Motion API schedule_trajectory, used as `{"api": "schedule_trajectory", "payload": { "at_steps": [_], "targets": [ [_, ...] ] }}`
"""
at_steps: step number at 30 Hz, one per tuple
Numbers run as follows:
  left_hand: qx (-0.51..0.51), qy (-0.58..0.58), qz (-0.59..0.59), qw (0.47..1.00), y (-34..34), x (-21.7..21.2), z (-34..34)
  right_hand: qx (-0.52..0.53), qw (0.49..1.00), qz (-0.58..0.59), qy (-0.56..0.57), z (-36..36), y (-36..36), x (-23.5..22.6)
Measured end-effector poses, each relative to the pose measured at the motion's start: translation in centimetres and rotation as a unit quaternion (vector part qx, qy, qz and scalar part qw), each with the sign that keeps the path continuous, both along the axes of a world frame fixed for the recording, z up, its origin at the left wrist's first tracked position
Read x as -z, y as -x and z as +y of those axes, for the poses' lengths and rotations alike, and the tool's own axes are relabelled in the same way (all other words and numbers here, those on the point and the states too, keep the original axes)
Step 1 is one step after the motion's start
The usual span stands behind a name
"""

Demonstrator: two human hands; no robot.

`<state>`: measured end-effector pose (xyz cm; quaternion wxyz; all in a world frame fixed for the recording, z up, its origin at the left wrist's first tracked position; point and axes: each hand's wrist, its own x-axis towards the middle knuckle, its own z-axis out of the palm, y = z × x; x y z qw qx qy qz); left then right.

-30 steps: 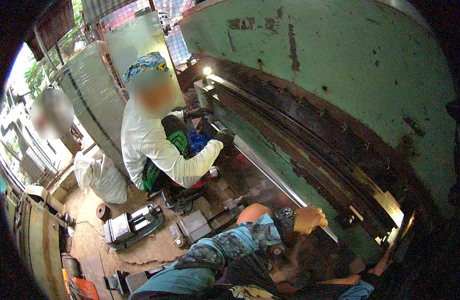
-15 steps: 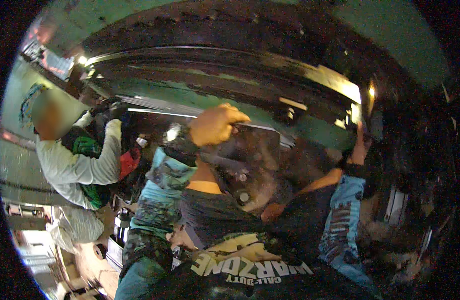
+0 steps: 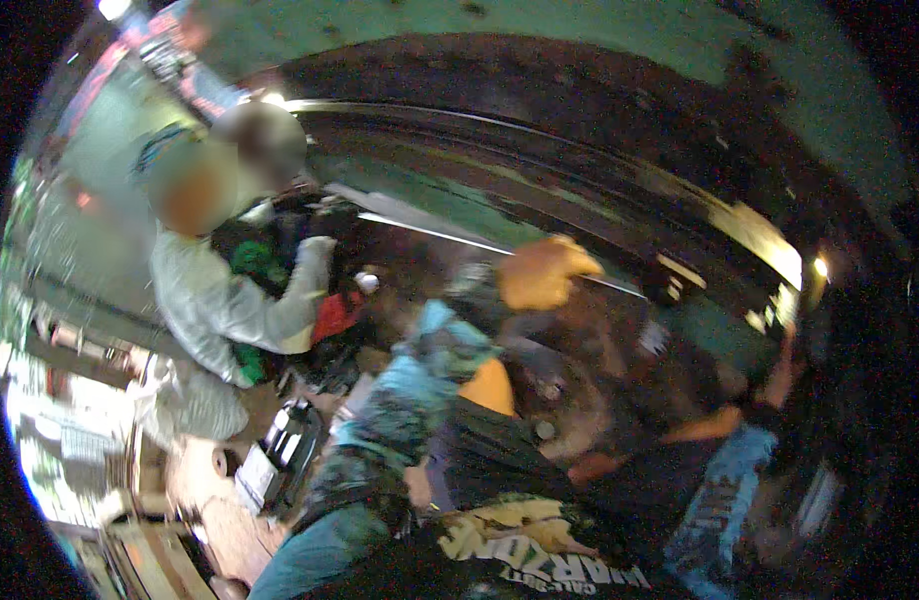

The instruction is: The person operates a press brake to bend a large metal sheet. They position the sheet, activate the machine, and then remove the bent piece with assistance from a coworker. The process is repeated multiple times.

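Note:
My left hand point(image 3: 545, 272) is out in front of me with its fingers curled, over the bright edge of a long thin metal strip point(image 3: 435, 232). What lies inside its grip is hidden. The strip runs along the front of a large green machine point(image 3: 460, 205). At the right, my right hand point(image 3: 783, 352) is raised beside the lit end of that machine. Blur and shadow hide its fingers. Both my forearms wear blue patterned sleeves.
At the left a co-worker in a grey long-sleeved top point(image 3: 220, 305) faces the machine, arms toward the strip's far end. Another person is partly visible behind. A black-and-white device point(image 3: 285, 450) stands on the floor near a pale sack point(image 3: 195, 405). A lamp point(image 3: 821, 267) glows at the right.
My view has swung left, so the machine, the co-worker and my hands sit farther right in the picture. A second person has come into sight. My left hand stays by the strip.

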<state>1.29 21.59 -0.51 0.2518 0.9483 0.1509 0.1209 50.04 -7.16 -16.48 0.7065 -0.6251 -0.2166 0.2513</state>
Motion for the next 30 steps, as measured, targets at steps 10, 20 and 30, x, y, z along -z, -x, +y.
{"api": "schedule_trajectory", "payload": {
  "at_steps": [10,20,30],
  "targets": [
    [-0.062,-0.044,-0.025,0.997,-4.5,4.8,1.1,0.042,0.998,0.035,-0.012,0.2,-1.1,-0.1],
    [-0.022,-0.019,0.085,0.996,-6.2,12.9,-4.2,0.0,0.999,-0.039,0.005,0.5,1.1,-2.5],
    [-0.063,0.009,-0.018,0.998,-8.4,24.4,-3.1,0.026,0.978,-0.206,0.023,-0.2,1.4,-2.2]
  ]
}}
